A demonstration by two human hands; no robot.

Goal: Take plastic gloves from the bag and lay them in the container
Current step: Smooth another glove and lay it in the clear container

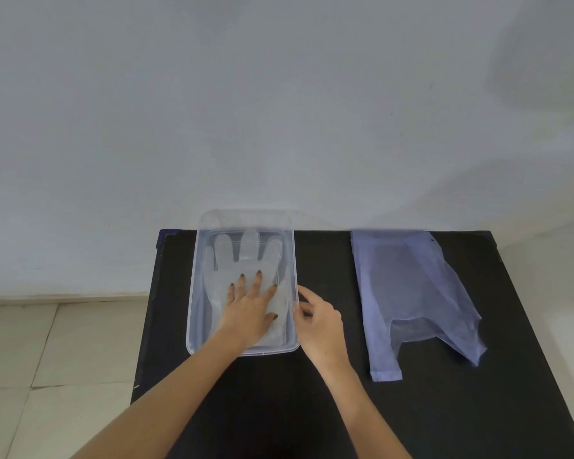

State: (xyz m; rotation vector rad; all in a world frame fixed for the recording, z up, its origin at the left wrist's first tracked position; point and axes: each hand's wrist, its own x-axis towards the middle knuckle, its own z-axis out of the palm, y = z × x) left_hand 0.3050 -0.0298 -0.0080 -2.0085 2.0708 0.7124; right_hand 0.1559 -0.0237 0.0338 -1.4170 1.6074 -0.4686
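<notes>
Left hand (251,309) flat, grip apart, on filmy glove (242,260); right hand (317,321) loosely open.

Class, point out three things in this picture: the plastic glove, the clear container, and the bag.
plastic glove (226,276), head view, on its palm area.
clear container (193,306), head view, on its left wall.
bag (408,283), head view, on its flat middle.

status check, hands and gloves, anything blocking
Left hand flat on glove inside container. Right hand at container's right rim. Bag lies apart, right. Nothing blocking.
</notes>
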